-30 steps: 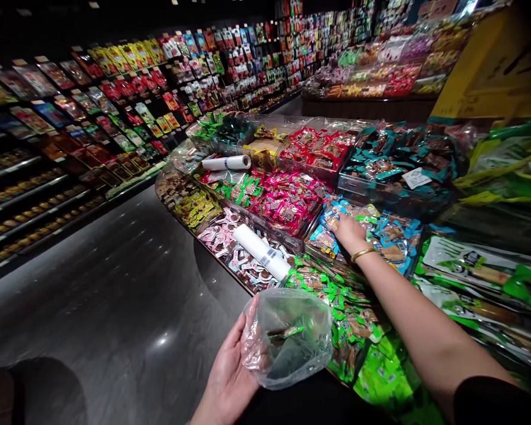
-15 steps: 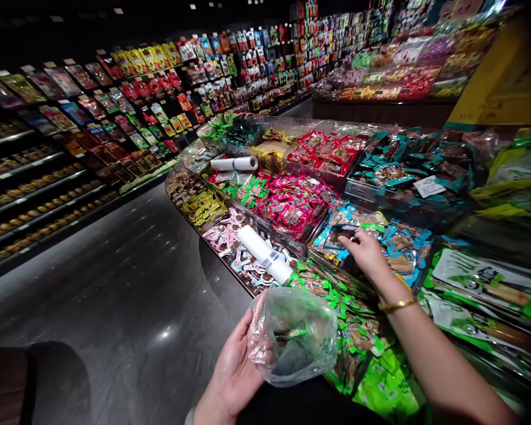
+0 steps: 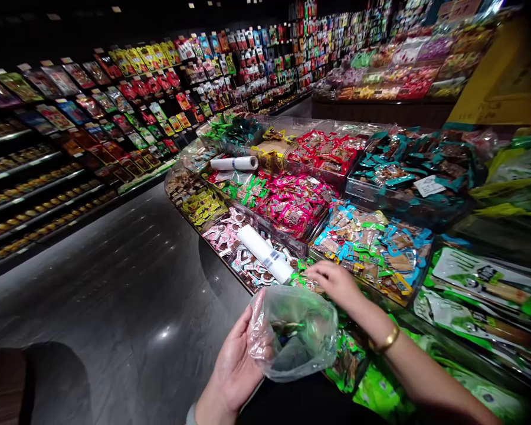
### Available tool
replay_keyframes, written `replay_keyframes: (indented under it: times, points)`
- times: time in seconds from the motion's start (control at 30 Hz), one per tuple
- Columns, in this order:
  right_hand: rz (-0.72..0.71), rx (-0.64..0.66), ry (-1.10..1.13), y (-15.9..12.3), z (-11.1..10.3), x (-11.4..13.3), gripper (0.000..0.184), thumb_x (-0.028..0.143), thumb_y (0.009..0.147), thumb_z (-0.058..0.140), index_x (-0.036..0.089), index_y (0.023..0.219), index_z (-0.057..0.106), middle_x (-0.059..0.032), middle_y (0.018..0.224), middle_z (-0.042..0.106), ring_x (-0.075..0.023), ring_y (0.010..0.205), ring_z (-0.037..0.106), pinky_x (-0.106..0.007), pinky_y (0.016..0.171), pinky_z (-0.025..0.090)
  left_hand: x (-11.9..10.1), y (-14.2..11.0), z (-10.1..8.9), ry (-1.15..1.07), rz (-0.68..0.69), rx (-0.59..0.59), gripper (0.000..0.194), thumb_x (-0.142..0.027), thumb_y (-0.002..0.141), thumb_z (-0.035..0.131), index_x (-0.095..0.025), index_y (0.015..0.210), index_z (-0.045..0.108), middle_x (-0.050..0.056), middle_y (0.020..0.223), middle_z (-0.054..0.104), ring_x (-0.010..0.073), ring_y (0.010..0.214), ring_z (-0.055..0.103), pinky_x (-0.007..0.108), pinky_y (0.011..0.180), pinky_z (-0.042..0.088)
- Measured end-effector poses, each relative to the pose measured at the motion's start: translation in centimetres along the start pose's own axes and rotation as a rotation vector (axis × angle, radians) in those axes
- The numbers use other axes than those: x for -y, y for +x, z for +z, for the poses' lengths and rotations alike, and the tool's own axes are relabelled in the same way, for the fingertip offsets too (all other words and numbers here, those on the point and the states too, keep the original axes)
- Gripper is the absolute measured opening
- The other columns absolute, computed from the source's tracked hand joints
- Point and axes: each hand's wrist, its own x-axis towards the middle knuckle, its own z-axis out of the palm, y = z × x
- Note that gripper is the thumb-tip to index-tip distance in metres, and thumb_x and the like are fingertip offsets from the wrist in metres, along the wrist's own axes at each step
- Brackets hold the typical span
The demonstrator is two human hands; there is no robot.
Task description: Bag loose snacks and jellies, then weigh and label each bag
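My left hand (image 3: 239, 366) holds a clear plastic bag (image 3: 294, 333) open at its rim; a few green-wrapped snacks lie inside. My right hand (image 3: 334, 283), with a gold bangle on the wrist, hovers just above the bag's mouth with its fingers curled together; whatever they hold is hidden. Beside it is a bin of green-wrapped snacks (image 3: 358, 324). Farther back sits a bin of blue-wrapped snacks (image 3: 376, 245).
A display island carries several clear bins: pink snacks (image 3: 292, 203), red snacks (image 3: 325, 147), teal snacks (image 3: 407, 159). Two white bag rolls (image 3: 265, 254) (image 3: 234, 163) lie on the bins. Dark shiny floor (image 3: 115, 295) lies to the left, with wall racks of packets (image 3: 92, 106) beyond.
My right hand has drawn back from the blue-wrapped snack bin towards me and now sits over the bag's mouth. The left hand and bag have barely moved.
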Motion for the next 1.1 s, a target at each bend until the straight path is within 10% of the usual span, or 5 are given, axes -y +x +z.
replay_keyframes:
  times: [0.23,0.47,0.73,0.87,1.1]
  points:
    - [-0.031,-0.148,-0.55,12.3,-4.0,-4.7,0.039,0.016,0.094,0.057,0.02,0.132,0.063,-0.0125,0.142,0.06,-0.027,0.123,0.06,-0.04,0.101,0.049,0.2,0.1,-0.1,-0.047,-0.019,0.016,0.043,-0.034,0.105,0.046,-0.034,0.148,0.05,-0.006,0.059,0.048,0.009,0.047,0.048,0.019,0.046,0.03]
    - [-0.107,0.002,-0.592,16.4,-5.1,-5.8,0.007,0.021,0.087,0.07,0.022,0.093,0.073,-0.0085,0.115,0.07,-0.0238,0.097,0.067,-0.03,0.076,0.047,0.5,-0.3,0.6,-0.074,-0.021,-0.001,0.04,-0.036,0.106,0.039,-0.033,0.143,0.055,-0.006,0.058,0.046,0.0074,0.043,0.044,0.018,0.044,0.027]
    - [-0.018,-0.218,-0.386,15.9,-8.2,-4.8,0.011,0.031,0.093,0.055,0.023,0.092,0.062,-0.0032,0.08,0.07,-0.0201,0.072,0.065,-0.029,0.063,0.042,0.4,-0.1,0.2,-0.072,-0.03,0.016,0.041,-0.035,0.106,0.041,-0.033,0.146,0.053,-0.006,0.06,0.047,0.0074,0.045,0.044,0.018,0.045,0.028]
    - [0.071,-0.336,0.097,13.8,-9.2,-3.1,0.017,0.039,0.087,0.06,0.024,0.083,0.054,0.0019,0.059,0.062,-0.0185,0.054,0.061,-0.029,0.057,0.043,0.3,0.1,0.3,-0.073,-0.026,0.02,0.041,-0.034,0.106,0.042,-0.033,0.146,0.052,-0.005,0.062,0.05,0.0072,0.045,0.044,0.018,0.046,0.028]
    - [0.068,0.089,0.448,3.4,-6.7,2.6,0.022,0.045,0.088,0.066,0.025,0.087,0.057,0.0012,0.075,0.069,-0.0149,0.055,0.062,-0.027,0.056,0.047,0.0,0.4,0.3,-0.067,-0.021,0.022,0.04,-0.036,0.106,0.041,-0.034,0.143,0.055,-0.005,0.06,0.049,0.008,0.046,0.045,0.017,0.047,0.029]
